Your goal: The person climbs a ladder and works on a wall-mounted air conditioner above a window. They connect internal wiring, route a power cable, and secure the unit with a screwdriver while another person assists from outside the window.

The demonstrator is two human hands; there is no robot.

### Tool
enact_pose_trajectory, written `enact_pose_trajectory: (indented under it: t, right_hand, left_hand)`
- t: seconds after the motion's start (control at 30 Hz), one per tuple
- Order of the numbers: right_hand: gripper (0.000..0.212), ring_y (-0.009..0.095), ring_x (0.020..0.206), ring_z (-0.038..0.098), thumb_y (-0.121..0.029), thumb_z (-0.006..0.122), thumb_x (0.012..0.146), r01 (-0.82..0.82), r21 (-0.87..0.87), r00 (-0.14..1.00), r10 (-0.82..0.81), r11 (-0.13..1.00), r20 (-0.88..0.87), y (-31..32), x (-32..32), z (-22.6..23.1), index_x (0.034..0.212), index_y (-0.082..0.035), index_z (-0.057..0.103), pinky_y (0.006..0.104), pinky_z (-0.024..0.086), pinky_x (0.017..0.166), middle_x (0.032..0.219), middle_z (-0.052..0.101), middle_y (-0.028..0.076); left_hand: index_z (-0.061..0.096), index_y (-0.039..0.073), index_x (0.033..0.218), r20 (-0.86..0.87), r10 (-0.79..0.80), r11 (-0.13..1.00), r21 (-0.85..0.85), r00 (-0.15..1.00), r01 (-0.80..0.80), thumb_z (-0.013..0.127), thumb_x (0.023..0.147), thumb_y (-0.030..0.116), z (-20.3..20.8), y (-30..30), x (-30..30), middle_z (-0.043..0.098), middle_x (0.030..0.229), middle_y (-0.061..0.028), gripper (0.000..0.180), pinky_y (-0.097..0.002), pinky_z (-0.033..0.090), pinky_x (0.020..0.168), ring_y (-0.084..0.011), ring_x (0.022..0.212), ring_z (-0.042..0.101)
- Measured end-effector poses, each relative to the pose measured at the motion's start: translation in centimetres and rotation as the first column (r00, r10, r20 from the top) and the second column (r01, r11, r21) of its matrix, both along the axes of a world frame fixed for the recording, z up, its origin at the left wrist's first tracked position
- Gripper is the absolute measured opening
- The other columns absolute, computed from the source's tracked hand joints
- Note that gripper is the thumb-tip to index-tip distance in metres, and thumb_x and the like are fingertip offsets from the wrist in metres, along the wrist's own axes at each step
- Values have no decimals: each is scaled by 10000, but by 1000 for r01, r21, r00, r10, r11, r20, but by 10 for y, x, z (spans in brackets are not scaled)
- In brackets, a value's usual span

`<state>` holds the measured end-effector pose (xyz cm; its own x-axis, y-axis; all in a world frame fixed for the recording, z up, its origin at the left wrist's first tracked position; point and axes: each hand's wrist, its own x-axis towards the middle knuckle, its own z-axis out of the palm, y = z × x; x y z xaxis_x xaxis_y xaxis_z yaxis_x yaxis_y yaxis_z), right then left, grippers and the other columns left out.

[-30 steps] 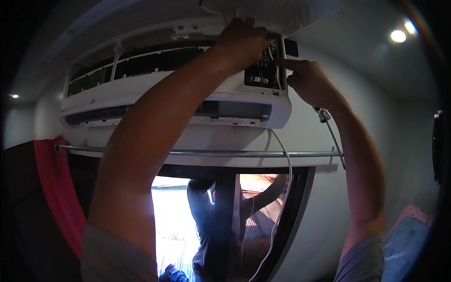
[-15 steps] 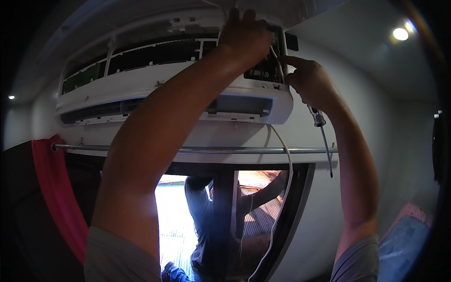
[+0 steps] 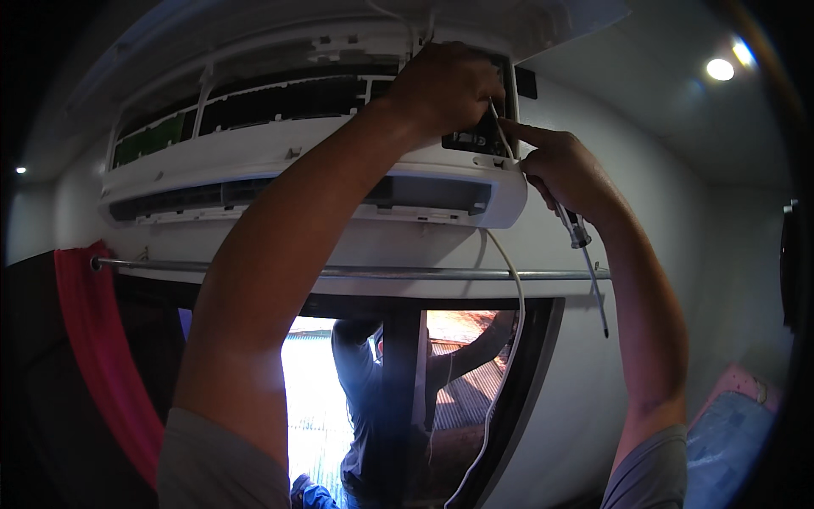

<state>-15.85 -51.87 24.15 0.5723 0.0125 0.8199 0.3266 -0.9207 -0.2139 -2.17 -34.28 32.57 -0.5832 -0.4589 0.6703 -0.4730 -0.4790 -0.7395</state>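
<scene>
The wall-mounted air conditioner hangs with its front cover raised and its inside exposed. At its right end, my left hand is closed, fingers pinched around a thin white cable in front of the dark electrical compartment. My right hand is beside that end, its index finger stretched out to the cable. Tucked in the right palm under curled fingers is a screwdriver, its metal shaft pointing down. My left hand hides part of the compartment and the fingertips' exact grip.
Below the unit runs a metal curtain rod with a red curtain at left. A white cord hangs down past the dark-framed window. Outside, another person raises an arm. A raised cover panel overhangs the top.
My left hand has come down slightly, with its fingers lower over the compartment. My right hand and the screwdriver have also sunk a little.
</scene>
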Motion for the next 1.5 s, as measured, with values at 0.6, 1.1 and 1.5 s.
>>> enact_pose_trajectory:
  t: [0.6, 1.1, 1.5]
  right_hand:
    - [606, 164, 548, 653, -97, 550, 900, -85, 197, 992, 101, 977, -74, 4, -8, -16, 1503, -118, 603, 335, 571, 552, 717, 657, 86]
    - [295, 280, 1005, 773, -155, 576, 1011, 757, -616, 571, -678, 218, 462, 41, -13, 17, 1254, -204, 735, 434, 636, 856, 1048, 787, 104]
    - [190, 297, 969, 766, -161, 607, 999, 674, -677, 684, -595, 296, 422, 39, -7, 45, 1103, -130, 763, 448, 624, 878, 1016, 773, 127]
  left_hand:
    - [803, 229, 1119, -39, 162, 974, 164, 986, -153, 688, 862, 240, 4, -1, -6, 689, 1276, 21, 282, -441, 477, 1122, -243, 1280, 586]
    - [816, 201, 1114, 50, 111, 990, 80, 993, -115, 664, 899, 238, -10, 5, 0, 692, 1269, -7, 265, -442, 534, 1070, -259, 1232, 622]
    - [823, 201, 1115, -71, 173, 979, 119, 982, -164, 664, 908, 287, -7, 1, -9, 675, 1318, -41, 275, -456, 525, 1086, -274, 1293, 608]
